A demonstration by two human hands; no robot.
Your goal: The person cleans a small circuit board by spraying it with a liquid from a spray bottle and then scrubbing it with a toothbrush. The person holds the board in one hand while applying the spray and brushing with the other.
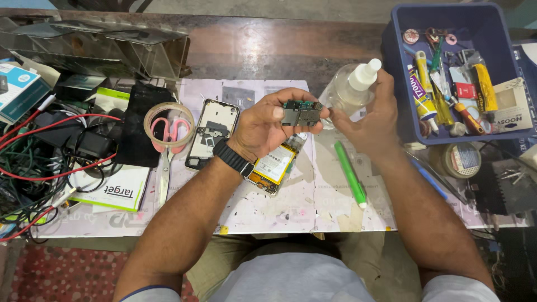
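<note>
Left hand (263,126) pinched on small circuit board (301,113), held above the mat (279,207), long axis roughly level, left to right. Right hand (366,120) wrapped around clear bottle (347,89), white nozzle (366,72) tilted up and right, away from board. Bottle just right of board, nearly touching. Opened phone (212,131) and battery (274,165) below on mat.

Bench clutter, around the work mat

Blue bin (398,84) of tools upper right; green pen (350,173) centre; pink-handled scissors (165,146) with tape roll (169,109) left of centre; opened phone frame (212,133) beside; tangled cables (33,162) far left.
</note>
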